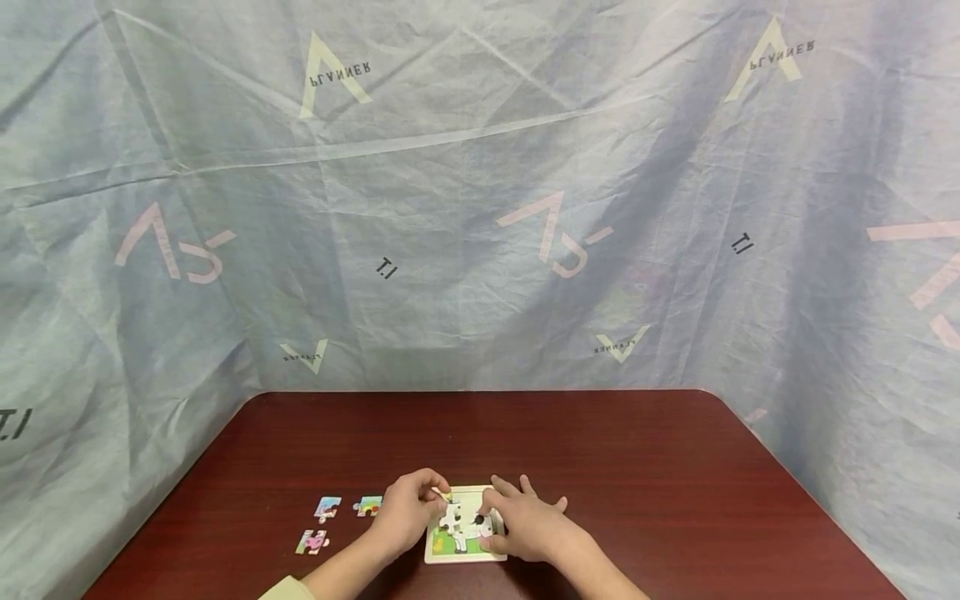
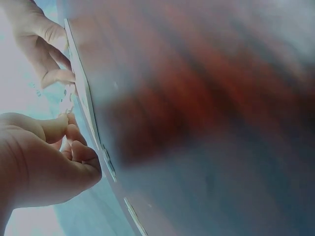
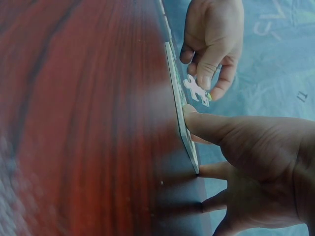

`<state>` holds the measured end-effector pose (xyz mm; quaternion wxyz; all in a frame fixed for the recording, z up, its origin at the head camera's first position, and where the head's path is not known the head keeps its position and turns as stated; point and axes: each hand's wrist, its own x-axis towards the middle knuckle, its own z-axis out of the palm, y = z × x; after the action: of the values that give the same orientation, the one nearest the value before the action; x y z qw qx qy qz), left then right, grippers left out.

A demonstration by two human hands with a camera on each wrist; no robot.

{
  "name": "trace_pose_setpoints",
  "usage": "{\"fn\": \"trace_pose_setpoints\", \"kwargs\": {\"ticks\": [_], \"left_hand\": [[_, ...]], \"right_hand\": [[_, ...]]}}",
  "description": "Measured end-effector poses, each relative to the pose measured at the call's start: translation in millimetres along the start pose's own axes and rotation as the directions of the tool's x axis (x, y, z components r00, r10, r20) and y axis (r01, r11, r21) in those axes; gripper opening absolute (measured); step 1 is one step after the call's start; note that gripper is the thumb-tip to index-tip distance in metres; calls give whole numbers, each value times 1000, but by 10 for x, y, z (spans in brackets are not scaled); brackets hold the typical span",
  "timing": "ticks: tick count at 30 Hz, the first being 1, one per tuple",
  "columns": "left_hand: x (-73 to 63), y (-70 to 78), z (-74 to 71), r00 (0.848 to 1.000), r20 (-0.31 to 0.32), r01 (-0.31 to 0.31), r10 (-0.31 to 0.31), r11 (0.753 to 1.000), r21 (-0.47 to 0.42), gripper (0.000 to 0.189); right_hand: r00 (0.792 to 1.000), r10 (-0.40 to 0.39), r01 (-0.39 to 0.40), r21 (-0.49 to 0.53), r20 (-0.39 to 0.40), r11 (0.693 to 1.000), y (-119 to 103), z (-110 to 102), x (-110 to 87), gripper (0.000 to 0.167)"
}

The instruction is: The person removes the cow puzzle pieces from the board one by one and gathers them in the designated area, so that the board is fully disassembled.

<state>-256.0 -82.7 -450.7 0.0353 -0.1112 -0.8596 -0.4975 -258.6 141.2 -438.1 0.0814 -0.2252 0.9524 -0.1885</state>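
Closest to the head cam is a pale yellow sleeve cuff (image 1: 288,588), poking in around 7 o'clock. Past it there's the left hand (image 1: 408,508), thumb and fingertips pinching a puzzle piece (image 3: 196,91) by its edge. That piece is tilted and up off the board, over its 10 o'clock corner. The puzzle board (image 1: 465,559) lies flat on the reddish-brown table (image 1: 600,450), down near 6 o'clock in the head view, with part of a cow picture on green grass showing. Right hand (image 1: 528,525) is at the board's 3 o'clock side: thumb and index touching it, other fingers spread out beyond the edge. Out at 9 o'clock from the board sit three loose pieces (image 1: 327,507), well apart from it. Wrinkly grey printed sheet (image 1: 450,175) hangs behind, 12 o'clock.
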Motion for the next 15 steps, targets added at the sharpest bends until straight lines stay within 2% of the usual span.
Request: {"fn": "trace_pose_setpoints", "kwargs": {"ticks": [7, 15], "left_hand": [[-56, -22, -110, 999, 11, 32, -32, 999, -3, 11], [-117, -84, -231, 998, -16, 57, -56, 998, 32, 11]], "right_hand": [[1000, -1, 1, 8, 15, 1000, 15, 11, 9, 23], [1000, -19, 18, 32, 22, 999, 56, 32, 19, 23]]}}
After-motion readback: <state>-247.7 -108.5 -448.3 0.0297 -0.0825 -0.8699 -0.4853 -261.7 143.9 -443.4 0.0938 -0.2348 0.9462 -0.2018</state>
